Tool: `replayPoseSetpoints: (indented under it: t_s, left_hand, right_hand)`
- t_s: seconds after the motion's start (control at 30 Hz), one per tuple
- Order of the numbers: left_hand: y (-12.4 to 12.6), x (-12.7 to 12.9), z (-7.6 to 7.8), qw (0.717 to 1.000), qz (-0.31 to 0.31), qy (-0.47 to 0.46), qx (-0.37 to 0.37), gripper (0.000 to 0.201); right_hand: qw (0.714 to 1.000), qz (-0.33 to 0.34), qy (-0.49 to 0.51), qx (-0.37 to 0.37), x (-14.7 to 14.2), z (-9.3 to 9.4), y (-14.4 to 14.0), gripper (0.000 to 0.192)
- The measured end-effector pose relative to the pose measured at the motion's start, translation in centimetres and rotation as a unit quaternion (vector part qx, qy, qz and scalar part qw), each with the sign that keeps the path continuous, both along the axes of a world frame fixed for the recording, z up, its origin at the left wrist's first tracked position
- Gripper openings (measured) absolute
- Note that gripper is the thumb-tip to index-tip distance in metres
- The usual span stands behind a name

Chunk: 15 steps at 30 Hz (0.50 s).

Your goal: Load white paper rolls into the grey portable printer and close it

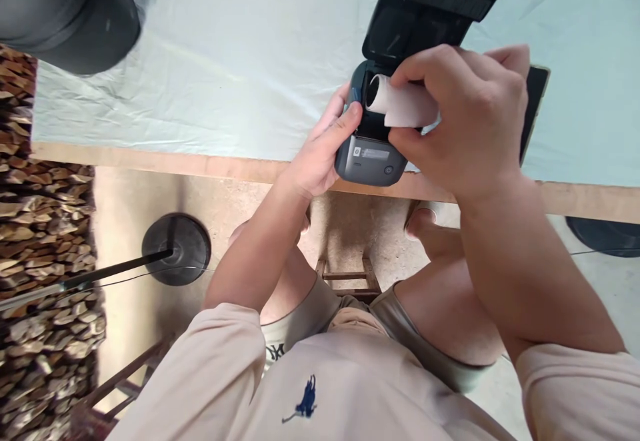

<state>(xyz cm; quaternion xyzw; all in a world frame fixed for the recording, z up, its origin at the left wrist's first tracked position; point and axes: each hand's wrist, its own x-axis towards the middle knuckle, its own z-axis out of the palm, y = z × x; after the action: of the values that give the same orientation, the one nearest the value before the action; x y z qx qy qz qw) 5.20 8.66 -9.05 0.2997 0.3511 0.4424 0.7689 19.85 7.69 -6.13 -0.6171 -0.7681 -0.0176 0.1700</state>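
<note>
A dark grey label printer (371, 160) sits at the table's front edge with its lid (425, 14) swung up and back. My left hand (327, 138) grips the printer's left side, the thumb lying on the rim of its open bay. Between the thumb and fingers of my right hand (467, 111) is a white paper roll (407, 103) with a hollow core facing left. The roll is over the printer's bay, at least partly inside it; its right end is hidden by my hand. A small panel with a label and a round button shows on the printer's front.
A flat dark object (536, 104) lies on the pale cloth-covered table (225, 61) behind my right hand. At the far left stands a large dark container (75, 21). Stacked firewood (45, 261) and a stand with a round black base (176, 249) are on the left below the table.
</note>
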Motion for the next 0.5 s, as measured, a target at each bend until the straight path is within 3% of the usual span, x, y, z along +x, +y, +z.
replayPoseSetpoints:
  t_s: [0.1,0.2,0.27,0.4,0.5]
  left_hand:
    - [0.0,-0.1,0.0,0.999,-0.019,0.007,0.031,0.028]
    - [0.0,-0.2,-0.3,0.997,-0.021,-0.042,0.061,0.028]
    - [0.1,-0.3,-0.6,0.996,-0.019,-0.053,0.07,0.027]
    - [0.4,-0.8,-1.5,0.995,-0.043,-0.023,0.092,0.022]
    - [0.5,-1.1,-2.0,0.992,-0.07,0.001,0.107,0.039]
  right_hand:
    - [0.999,0.022,0.03,0.008,-0.1,-0.4,0.0,0.024]
    - [0.995,0.047,0.053,0.072,-0.4,-0.8,-0.2,0.014]
    - [0.988,0.09,0.059,0.112,-0.6,-0.9,-0.4,0.013]
    - [0.971,0.188,0.103,0.108,-0.4,-0.7,-0.5,0.02]
    - [0.971,0.117,0.17,0.125,0.4,-0.1,-0.2,0.025]
